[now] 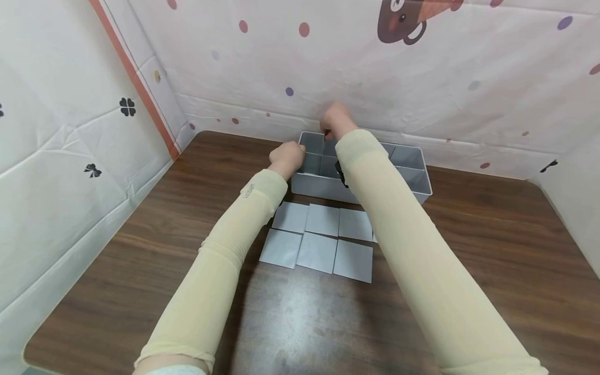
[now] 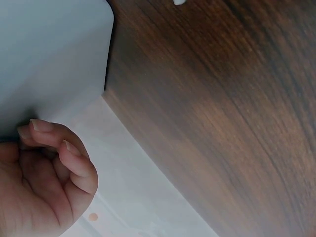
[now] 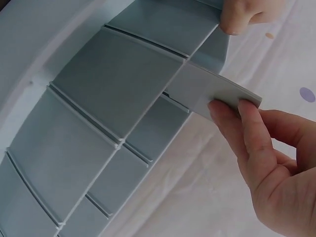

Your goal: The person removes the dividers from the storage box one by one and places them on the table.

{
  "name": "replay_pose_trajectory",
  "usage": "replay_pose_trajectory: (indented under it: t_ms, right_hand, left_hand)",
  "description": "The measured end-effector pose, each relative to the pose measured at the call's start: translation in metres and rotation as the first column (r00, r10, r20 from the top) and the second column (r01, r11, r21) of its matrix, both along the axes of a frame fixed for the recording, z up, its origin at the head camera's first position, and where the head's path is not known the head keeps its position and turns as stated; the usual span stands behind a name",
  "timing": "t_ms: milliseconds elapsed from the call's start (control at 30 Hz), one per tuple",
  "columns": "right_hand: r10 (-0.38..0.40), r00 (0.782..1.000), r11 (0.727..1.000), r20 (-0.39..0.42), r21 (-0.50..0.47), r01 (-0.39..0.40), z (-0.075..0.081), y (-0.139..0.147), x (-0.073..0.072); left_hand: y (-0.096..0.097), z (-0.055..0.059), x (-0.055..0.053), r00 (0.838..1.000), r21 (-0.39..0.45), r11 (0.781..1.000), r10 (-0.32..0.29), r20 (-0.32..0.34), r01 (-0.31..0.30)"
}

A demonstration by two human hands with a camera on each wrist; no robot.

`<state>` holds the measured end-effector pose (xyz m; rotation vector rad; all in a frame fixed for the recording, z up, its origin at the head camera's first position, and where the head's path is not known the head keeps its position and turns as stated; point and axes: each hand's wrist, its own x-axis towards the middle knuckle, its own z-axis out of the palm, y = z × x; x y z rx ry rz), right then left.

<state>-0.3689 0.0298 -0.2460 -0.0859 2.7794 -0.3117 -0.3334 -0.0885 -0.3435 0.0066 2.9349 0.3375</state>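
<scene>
A long grey box point(image 1: 323, 188) with thin dividers splitting it into compartments stands toward the back of the table. My left hand point(image 1: 287, 156) grips its left end wall by the rim; in the left wrist view the curled fingers point(image 2: 76, 168) lie against the outer wall point(image 2: 54, 59). Above the far left part of the box is my right hand point(image 1: 336, 120). It pinches a flat grey divider panel point(image 3: 222, 91) between thumb and fingers, as the right wrist view shows. That panel stands partly inside a far-row compartment, its upper end above the rim.
Several flat grey square panels point(image 1: 317, 252) lie in two rows on the brown wooden table point(image 1: 164, 250), in front of the box. My right sleeve point(image 1: 403, 219) covers part of them. A patterned white sheet point(image 1: 262, 67) hangs close behind the box.
</scene>
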Motion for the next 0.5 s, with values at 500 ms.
replay_pose_trajectory:
  t_ms: [500]
  right_hand:
    - [0.065, 0.998, 0.993, 0.001, 0.097, -0.065, 0.013, 0.001, -0.001]
  left_hand:
    - [0.003, 0.003, 0.002, 1.000, 0.001, 1.000, 0.012, 0.012, -0.012]
